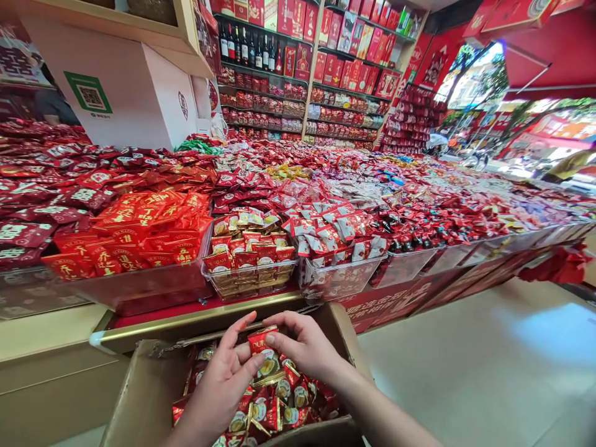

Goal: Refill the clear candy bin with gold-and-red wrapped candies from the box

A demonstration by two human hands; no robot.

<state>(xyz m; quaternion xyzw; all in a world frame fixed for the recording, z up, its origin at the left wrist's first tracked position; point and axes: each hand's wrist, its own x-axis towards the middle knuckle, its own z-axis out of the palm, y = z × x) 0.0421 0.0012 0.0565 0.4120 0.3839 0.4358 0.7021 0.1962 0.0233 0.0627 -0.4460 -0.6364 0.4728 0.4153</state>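
Over an open cardboard box (pixel 135 385), my left hand (pixel 223 379) and my right hand (pixel 305 347) hold a small red-and-gold candy packet (pixel 267 366) between them. Both thumbs press on its front, which has gold lettering and a round picture. The fingers behind it are partly hidden. Below my hands, loose packets of the same look (pixel 261 410) fill the box. Just beyond the box stands a clear plastic bin (pixel 251 285) with similar red-and-gold packets stacked in rows.
To the left, a bin holds bright red packets (pixel 144 217); to the right, another has red-and-white packets (pixel 335 226). Many more sweets cover the long display counter. Shelves (pixel 307 74) with bottles and red boxes rise behind. Tiled floor (pixel 465 360) lies at the right.
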